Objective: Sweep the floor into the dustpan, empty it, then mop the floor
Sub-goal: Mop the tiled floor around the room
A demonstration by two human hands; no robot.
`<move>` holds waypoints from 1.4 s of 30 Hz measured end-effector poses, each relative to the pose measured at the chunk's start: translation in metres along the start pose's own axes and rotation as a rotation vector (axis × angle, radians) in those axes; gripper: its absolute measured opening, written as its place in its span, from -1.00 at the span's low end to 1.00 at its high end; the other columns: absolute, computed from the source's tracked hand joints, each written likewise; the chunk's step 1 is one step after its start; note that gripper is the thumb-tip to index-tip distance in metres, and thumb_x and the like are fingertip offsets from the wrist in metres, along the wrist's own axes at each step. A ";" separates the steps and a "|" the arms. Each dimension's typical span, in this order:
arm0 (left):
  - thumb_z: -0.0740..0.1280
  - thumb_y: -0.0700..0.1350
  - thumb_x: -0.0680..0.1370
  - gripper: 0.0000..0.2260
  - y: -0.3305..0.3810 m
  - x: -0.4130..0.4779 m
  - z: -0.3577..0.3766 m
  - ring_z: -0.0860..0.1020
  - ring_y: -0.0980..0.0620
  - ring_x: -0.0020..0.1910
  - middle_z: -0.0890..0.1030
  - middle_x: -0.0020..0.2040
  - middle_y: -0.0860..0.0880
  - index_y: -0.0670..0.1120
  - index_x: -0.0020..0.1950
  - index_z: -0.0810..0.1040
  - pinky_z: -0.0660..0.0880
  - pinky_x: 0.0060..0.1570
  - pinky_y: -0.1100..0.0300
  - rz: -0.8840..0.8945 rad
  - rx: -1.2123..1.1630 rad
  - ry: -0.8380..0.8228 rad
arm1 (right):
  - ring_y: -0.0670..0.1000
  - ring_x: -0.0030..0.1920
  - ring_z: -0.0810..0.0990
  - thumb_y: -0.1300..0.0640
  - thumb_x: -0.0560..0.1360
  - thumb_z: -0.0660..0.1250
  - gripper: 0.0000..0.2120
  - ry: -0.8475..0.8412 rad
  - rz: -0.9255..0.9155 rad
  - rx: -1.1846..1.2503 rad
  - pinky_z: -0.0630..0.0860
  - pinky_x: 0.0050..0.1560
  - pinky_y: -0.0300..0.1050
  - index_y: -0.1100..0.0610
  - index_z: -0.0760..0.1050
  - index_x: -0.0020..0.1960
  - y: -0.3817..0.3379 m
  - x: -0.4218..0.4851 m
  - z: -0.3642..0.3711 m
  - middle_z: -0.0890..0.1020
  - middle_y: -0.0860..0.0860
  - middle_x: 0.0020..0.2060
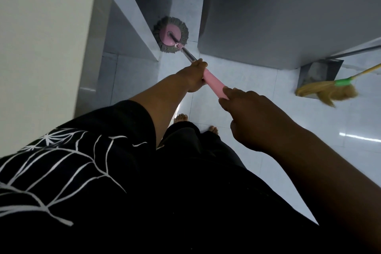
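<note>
Head view: the left hand (195, 76) and, behind it, the right hand (249, 115) both gripped the pink mop handle (214, 84); the mop head (164, 34) lay beyond them in a narrow gap. Short, flat strokes looked wisest there.

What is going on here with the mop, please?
A person is mopping the tiled floor. The left hand grips the pink mop handle lower down, near the metal shaft, and the right hand holds its upper end. The mop head lies on the floor in the narrow gap between a grey ledge and a grey cabinet. The broom and the dustpan stand aside by the cabinet.
</note>
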State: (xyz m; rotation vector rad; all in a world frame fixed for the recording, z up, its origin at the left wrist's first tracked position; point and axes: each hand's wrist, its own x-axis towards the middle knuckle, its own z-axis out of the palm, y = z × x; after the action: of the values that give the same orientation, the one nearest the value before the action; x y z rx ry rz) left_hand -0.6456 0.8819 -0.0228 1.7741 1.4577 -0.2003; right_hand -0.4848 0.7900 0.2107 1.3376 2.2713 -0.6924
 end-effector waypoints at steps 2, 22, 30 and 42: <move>0.31 -0.03 0.59 -0.44 -0.011 0.003 -0.009 0.37 -0.18 0.42 0.13 0.57 -0.11 -0.09 0.51 0.16 0.35 0.35 -0.01 0.000 0.021 -0.012 | 0.03 -0.17 0.45 0.19 0.49 0.32 -0.66 0.015 0.007 0.002 0.30 -0.16 -0.21 0.12 0.45 0.26 -0.009 0.012 0.000 0.51 0.09 0.21; 0.27 -0.02 0.61 -0.37 -0.030 -0.008 0.008 0.15 -0.11 0.54 -0.04 0.61 -0.07 -0.08 0.58 0.02 0.20 0.47 -0.01 0.009 0.063 -0.049 | 0.03 -0.27 0.33 0.23 0.49 0.29 -0.55 0.083 0.112 0.025 0.23 -0.25 -0.19 0.16 0.34 0.36 -0.029 0.008 0.046 0.45 0.15 0.22; 0.30 0.01 0.59 -0.44 0.031 -0.057 0.079 0.22 -0.14 0.51 -0.02 0.60 -0.08 -0.09 0.51 0.17 0.26 0.42 -0.02 0.046 0.090 -0.077 | 0.04 -0.27 0.37 0.22 0.50 0.25 -0.61 0.035 0.085 -0.044 0.10 -0.43 -0.24 0.14 0.34 0.32 -0.009 -0.087 0.089 0.47 0.09 0.11; 0.30 -0.01 0.58 -0.60 0.096 -0.158 0.185 0.50 -0.12 0.08 0.34 0.37 -0.10 -0.13 0.33 0.30 0.43 0.06 0.07 0.055 -0.003 -0.013 | 0.04 -0.10 0.53 0.19 0.49 0.26 -0.53 -0.020 -0.020 -0.051 0.32 -0.19 -0.22 0.08 0.35 0.40 0.006 -0.214 0.153 0.50 0.05 0.24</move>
State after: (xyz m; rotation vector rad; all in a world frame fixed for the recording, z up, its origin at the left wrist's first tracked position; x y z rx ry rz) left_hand -0.5461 0.6405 -0.0063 1.8053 1.3974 -0.1808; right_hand -0.3675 0.5545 0.2117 1.2799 2.2742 -0.6475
